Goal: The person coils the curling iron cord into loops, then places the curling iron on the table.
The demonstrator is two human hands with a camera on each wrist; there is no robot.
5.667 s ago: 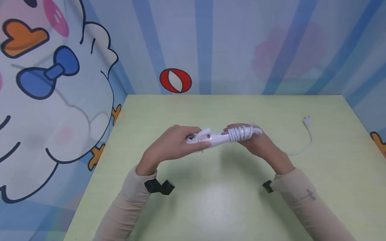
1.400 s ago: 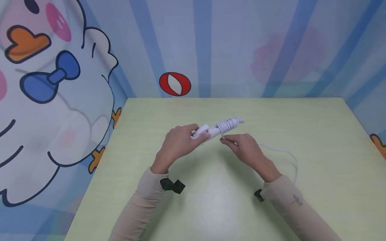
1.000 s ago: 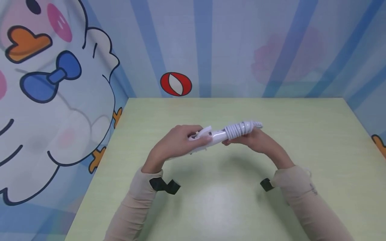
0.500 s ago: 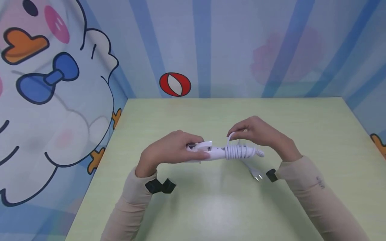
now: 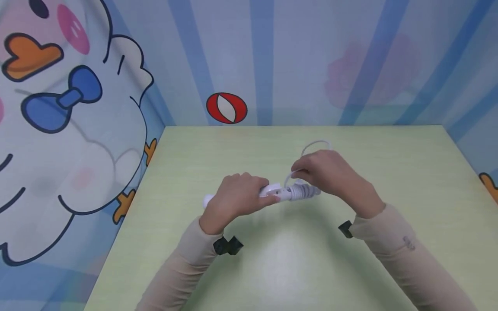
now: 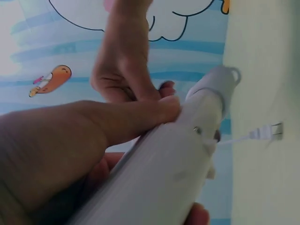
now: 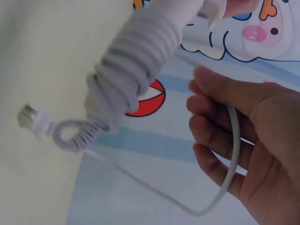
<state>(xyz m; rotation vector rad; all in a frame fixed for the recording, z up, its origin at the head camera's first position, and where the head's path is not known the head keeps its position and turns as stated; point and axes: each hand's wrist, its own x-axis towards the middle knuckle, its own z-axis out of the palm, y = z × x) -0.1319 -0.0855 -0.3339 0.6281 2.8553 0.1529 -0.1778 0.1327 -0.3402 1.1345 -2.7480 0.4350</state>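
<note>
Walls [image 5: 303, 65] in pale blue with darker blue stripes rise behind and beside the work, the left one filled by a large white cartoon bird [image 5: 97, 168] wearing a blue bow tie. Below them spreads a pale yellow-green table [image 5: 280, 276], a bright glare lying on its near middle. Two beige sleeves [image 5: 404, 255] reach in from the near edge and slant toward each other. The left hand [image 5: 239, 196], its back turned up, grips a white wand-like appliance [image 5: 285, 194], which lies sideways over the table's middle. The right hand [image 5: 330, 175] bends inward just beyond the appliance's wrapped end, fingers curled, pinching a white cord [image 7: 234, 145] between thumb and fingers while a length of it crosses the palm. Several turns of cord form a tight coil [image 7: 136, 56] around the handle. A red-and-white ball [image 5: 227, 108] is printed on the rear wall. Small black blocks [image 5: 228, 246] sit at both wrists. Smallest is the two-pin plug [image 6: 263, 133], near the coiled end.
</note>
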